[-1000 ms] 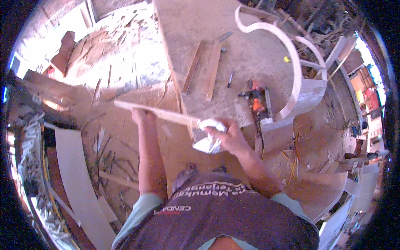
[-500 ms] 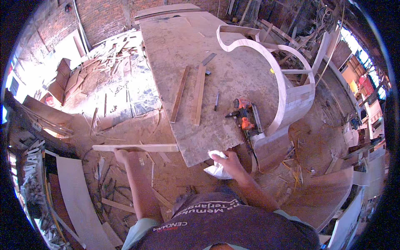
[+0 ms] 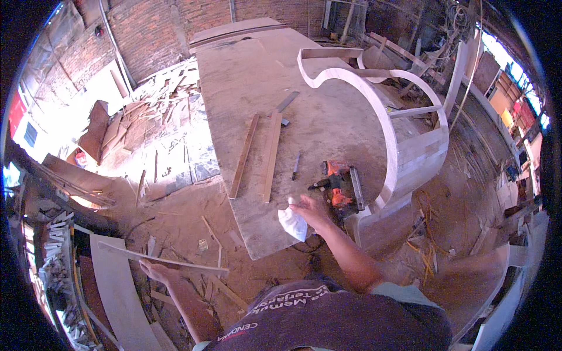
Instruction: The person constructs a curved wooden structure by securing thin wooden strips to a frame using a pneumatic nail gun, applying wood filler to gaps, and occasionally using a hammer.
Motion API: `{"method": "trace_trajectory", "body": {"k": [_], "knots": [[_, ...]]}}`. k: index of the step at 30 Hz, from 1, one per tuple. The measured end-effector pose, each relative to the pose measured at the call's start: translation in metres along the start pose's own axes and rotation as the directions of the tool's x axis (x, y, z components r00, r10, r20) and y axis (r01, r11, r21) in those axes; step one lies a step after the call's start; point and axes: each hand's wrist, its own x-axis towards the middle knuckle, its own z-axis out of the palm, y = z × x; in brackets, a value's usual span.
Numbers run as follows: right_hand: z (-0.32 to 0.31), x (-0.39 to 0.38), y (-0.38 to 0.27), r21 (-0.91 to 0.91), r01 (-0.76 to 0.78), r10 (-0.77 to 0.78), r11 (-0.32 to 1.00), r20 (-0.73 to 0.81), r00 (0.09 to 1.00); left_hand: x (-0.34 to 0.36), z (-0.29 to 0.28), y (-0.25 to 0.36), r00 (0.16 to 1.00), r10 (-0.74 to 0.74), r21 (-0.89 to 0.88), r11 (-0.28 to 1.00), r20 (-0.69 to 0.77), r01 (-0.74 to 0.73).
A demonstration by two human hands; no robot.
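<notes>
My left hand (image 3: 157, 270) grips a long pale wooden strip (image 3: 199, 266) low at the left, away from the workbench. My right hand (image 3: 313, 212) is closed on a crumpled white bag or cloth (image 3: 293, 224) at the bench's near end, just left of an orange-and-black nail gun (image 3: 338, 193). On the workbench (image 3: 228, 93) lie two narrow boards (image 3: 244, 156) (image 3: 271, 158), a short grey strip (image 3: 288, 100) and a slim pen-like item (image 3: 296, 167). A curved pale wooden frame (image 3: 386, 134) stands along the bench's right side.
Wood scraps (image 3: 175, 99) cover the bright area at back left. A brick wall (image 3: 164, 29) runs behind. Curved panels (image 3: 111, 286) and stacked offcuts stand at lower left. A loose yellow hose or cord (image 3: 427, 257) and boards lie on the floor at right.
My left hand has moved down and leftward with the wooden strip, away from my right hand. My right hand has shifted onto the bench's near end with the white bag. The view takes in more workshop.
</notes>
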Motion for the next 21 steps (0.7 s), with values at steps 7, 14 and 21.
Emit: {"method": "trace_trajectory", "body": {"k": [7, 14, 21], "knots": [[-0.025, -0.031, 0.018, -0.393, 0.140, -0.212, 0.909, -0.147, 0.966, 0.003, -0.008, -0.008, 0.997, 0.051, 0.082, 0.995, 0.064, -0.056], [-0.020, -0.135, 0.071, -0.447, 0.080, -0.207, 0.891, -0.245, 0.947, 0.020, 0.002, -0.019, 0.969, 0.092, 0.295, 0.942, 0.228, -0.159], [-0.017, -0.197, 0.074, -0.428, -0.148, -0.014, 0.892, -0.353, 0.935, 0.006, 0.037, -0.017, 0.952, -0.089, 0.309, 0.951, 0.292, -0.006]]}}
